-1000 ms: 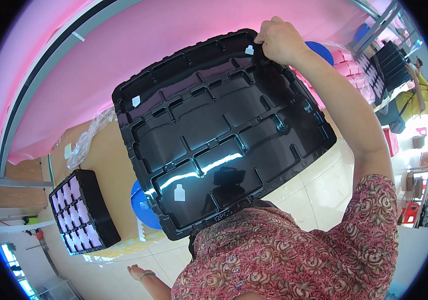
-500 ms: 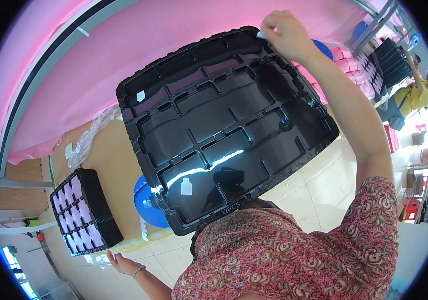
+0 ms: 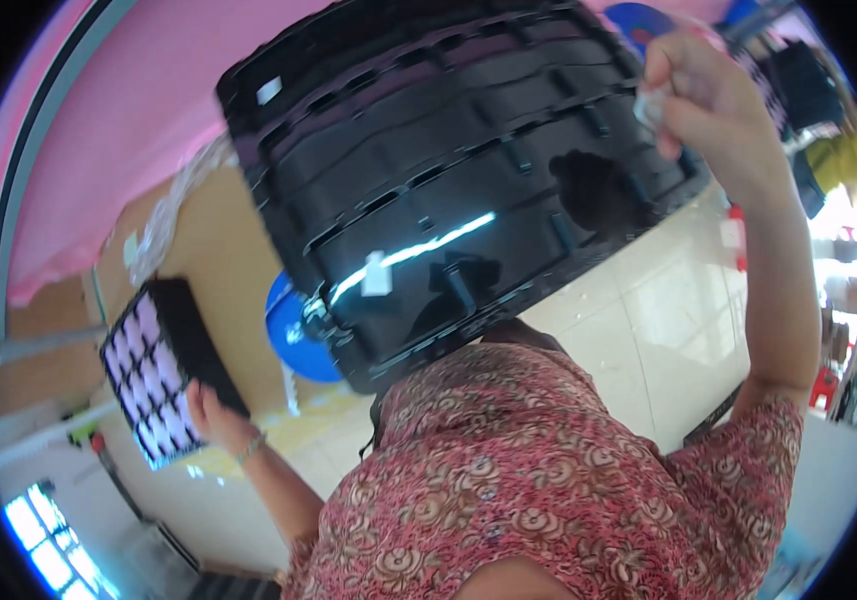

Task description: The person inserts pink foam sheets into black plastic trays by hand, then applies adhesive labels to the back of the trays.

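Note:
A large black plastic tray (image 3: 388, 200) with molded ridges lies in front of me, its near edge close to my body. Two small white pieces lie on it: a bottle-shaped one (image 3: 376, 275) near the front left and another (image 3: 268, 91) near the far left corner. At the tray's right side, my right hand (image 3: 708, 105) is closed in a pinch on a small whitish piece, blurred by motion. My left hand (image 3: 218, 420) is raised beside a stack of black trays (image 3: 198, 350) with pale pink pieces in its compartments. Its fingers look loosely apart, with nothing visible in them.
Pink sheeting (image 3: 138, 130) covers the far side, behind a grey metal rail (image 3: 43, 110). Clear plastic wrap (image 3: 173, 220) lies on a brown board (image 3: 218, 240). A blue round stool (image 3: 293, 330) stands by the tray's left edge. A person in yellow (image 3: 843, 160) is at far right.
My right hand has moved from the tray's far right corner down and rightward, still pinching the whitish piece. My left hand has risen toward the tray stack. The view has shifted.

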